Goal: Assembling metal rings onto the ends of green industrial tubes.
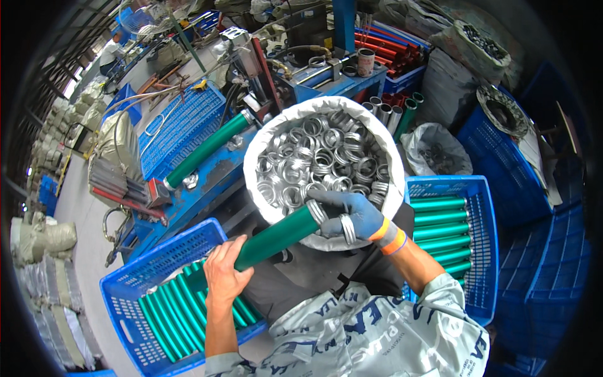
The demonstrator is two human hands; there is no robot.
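Observation:
My bare left hand [225, 270] is wrapped round a shiny green metal tube [276, 240], which slants up to the right over my lap. At the tube's upper end sits a silver threaded ring [316, 212]. My right hand [363, 215], in a grey-blue glove with an orange cuff, has its thumb and finger at that ring. A second silver ring [347, 229] is held in its lower fingers. Just beyond stands a round container lined with white cloth [254, 173], full of loose silver rings [320, 154].
Blue crates of green tubes stand at my left [119, 314] and right [492, 251]. Ahead left, a blue bench machine [207, 210] carries another green tube [210, 149]. Red tubes [386, 50] lie at the back. A clear bag [436, 151] of dark pieces sits beyond the right crate.

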